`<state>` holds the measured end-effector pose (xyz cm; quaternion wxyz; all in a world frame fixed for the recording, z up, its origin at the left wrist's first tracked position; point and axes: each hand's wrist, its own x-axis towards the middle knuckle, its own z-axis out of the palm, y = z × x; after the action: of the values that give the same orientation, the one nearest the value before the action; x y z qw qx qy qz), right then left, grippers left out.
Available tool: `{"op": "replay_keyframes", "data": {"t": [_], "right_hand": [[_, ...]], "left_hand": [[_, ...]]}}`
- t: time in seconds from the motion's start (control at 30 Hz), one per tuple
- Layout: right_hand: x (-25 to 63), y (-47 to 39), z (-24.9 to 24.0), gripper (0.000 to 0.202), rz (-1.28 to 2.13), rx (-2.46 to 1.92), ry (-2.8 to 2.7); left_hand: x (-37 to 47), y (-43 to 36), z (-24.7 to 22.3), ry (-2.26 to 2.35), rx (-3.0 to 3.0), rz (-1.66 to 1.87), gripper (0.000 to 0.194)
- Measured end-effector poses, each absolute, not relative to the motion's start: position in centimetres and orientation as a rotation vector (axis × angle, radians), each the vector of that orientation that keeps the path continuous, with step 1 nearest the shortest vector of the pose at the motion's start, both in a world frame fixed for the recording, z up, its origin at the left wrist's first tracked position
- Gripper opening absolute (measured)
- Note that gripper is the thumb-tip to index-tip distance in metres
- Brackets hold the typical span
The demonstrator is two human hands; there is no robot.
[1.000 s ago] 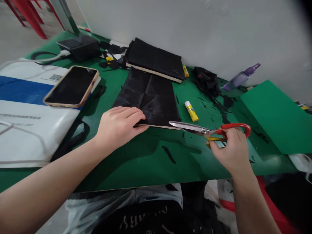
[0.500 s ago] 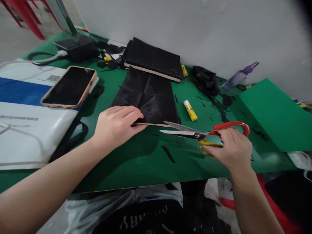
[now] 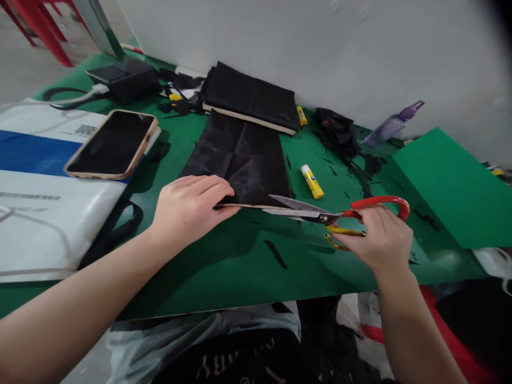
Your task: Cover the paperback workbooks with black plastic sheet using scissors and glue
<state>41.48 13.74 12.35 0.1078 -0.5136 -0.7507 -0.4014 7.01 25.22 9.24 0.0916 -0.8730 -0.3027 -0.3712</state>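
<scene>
My left hand (image 3: 194, 208) is closed on the near edge of a creased black sheet (image 3: 250, 154), thumb below and fingers on top. A pale line runs along that edge. In my right hand (image 3: 382, 237) is a pair of scissors (image 3: 323, 217) with red and yellow handles. Their blades are parted and point left, at the sheet's near right corner. A yellow glue stick (image 3: 312, 181) with a white cap lies just right of the sheet. Behind the sheet rests a stack of black sheets (image 3: 252, 96) with a pale edge.
A phone (image 3: 114, 144) lies on a white and blue package (image 3: 40, 218) at left, near a black box (image 3: 124, 79) with a cable. Crumpled black scraps (image 3: 336, 130), a purple spray bottle (image 3: 394, 125) and a green board (image 3: 456, 186) are at right. The green table (image 3: 224, 282) ends in front of me.
The scissor blades have closed slightly, and their lower blade has risen a little towards the sheet's edge. My left hand keeps its hold on the sheet.
</scene>
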Motion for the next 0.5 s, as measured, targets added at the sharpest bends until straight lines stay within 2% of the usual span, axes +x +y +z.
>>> {"op": "replay_keyframes", "data": {"t": [0.5], "right_hand": [[40.77, 14.14, 12.38, 0.028, -1.117, -1.527, -2.237]], "left_hand": [[7.07, 25.29, 9.36, -0.864, -2.584, -1.112, 0.011]]}}
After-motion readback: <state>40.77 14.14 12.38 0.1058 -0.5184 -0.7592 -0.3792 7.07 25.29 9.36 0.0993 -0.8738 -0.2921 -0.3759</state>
